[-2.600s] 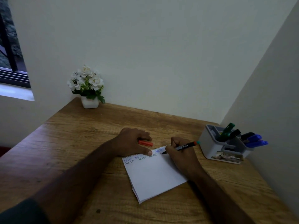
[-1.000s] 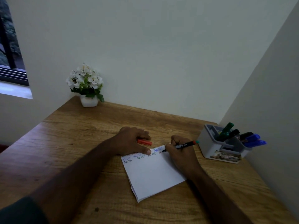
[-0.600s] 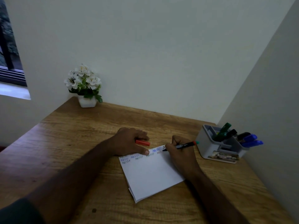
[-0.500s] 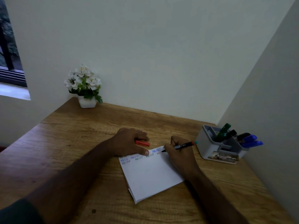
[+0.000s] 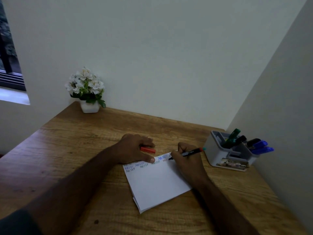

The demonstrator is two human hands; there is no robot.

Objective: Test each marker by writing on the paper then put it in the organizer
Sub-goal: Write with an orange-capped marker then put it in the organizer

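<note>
Looking down at the wooden desk, we see the right hand curled around a black marker, pinching it in a writing grip with the tip touching the far right corner of the white paper stack. The marker's rear end, tinted red and teal, points toward the organizer. Rows of small handwritten letters in several colours run along the paper's far edge; we cannot read them all.

The left hand rests on the desk at the paper's far left corner, its thumb pressed flat on the sheet. Its fingers curl loosely over a red marker cap, which lies on the desk just beyond the paper; whether they actually clasp it we cannot tell.

The grey-and-white organizer stands at the desk's right side, near the side wall, well apart from the paper. A green marker and a black one stand tilted in its rear compartment, while blue markers lean out of the right compartment toward the wall.

A white pot of white flowers sits at the desk's far left corner against the back wall.
</note>
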